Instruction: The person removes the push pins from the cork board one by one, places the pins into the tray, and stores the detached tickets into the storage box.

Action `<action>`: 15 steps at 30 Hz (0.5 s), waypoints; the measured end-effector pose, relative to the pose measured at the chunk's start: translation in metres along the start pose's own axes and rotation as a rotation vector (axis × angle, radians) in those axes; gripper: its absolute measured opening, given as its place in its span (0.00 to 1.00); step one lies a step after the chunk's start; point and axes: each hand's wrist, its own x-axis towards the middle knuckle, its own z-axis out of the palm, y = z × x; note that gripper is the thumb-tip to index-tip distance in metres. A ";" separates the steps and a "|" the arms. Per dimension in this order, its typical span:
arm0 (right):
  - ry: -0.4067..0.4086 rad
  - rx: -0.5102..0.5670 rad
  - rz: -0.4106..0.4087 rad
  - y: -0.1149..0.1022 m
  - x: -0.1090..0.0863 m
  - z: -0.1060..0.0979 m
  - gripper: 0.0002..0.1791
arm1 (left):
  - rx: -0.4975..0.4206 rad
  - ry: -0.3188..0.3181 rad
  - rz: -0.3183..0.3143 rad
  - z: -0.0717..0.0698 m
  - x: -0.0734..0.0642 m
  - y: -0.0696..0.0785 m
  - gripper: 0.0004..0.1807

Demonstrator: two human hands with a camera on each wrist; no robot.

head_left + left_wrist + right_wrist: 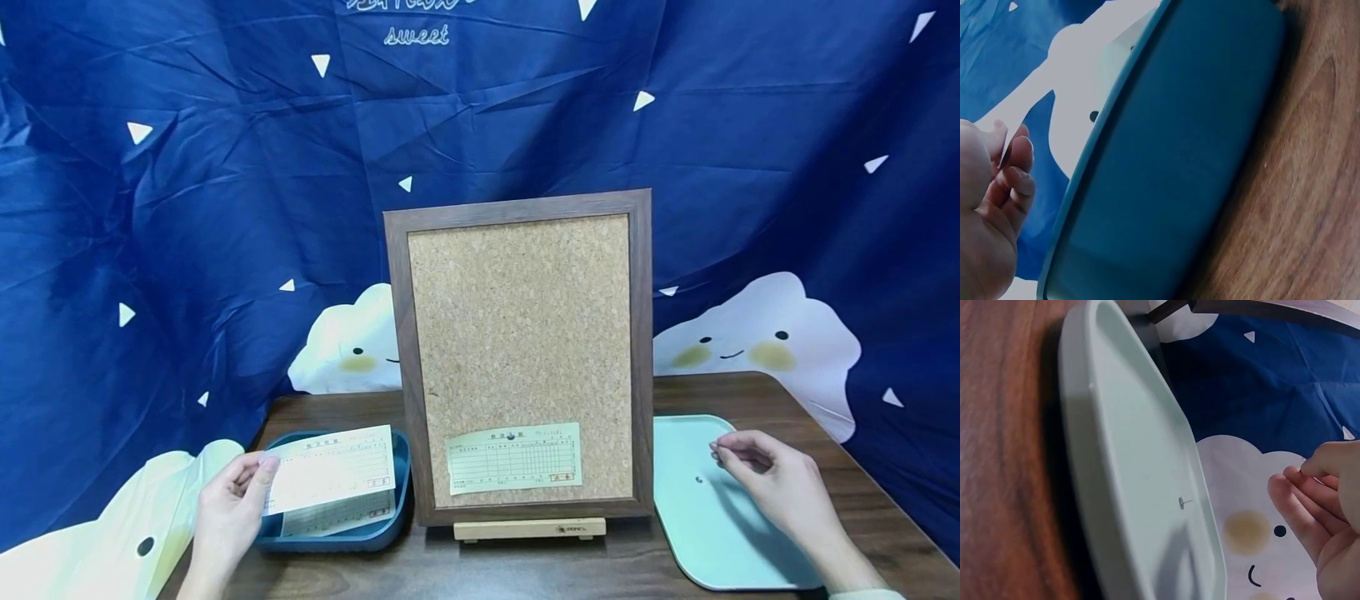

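My left hand [232, 512] pinches a printed receipt slip [333, 471] by its left edge, thumb on top. The slip is held above a blue basin [337, 543], where another receipt slip [341, 514] lies partly covered. In the left wrist view the thumb and fingers grip the paper's edge beside the basin wall. Over the mint tray [686, 517], my right hand [780, 479] pinches a thumbtack between thumb and fingertip; only a tiny dark bit of it shows. Another thumbtack [1182, 503] lies on the tray, point up.
A wood-framed cork board [525, 333] stands between the basin and tray on a small wooden stand [528, 529]. One receipt slip [516, 458] is pinned low on it with a tack. A blue curtain [225, 208] hangs behind the brown table [480, 571].
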 end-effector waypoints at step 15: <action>-0.083 0.114 0.055 0.021 -0.010 -0.004 0.07 | 0.057 -0.066 -0.030 -0.004 0.001 -0.003 0.12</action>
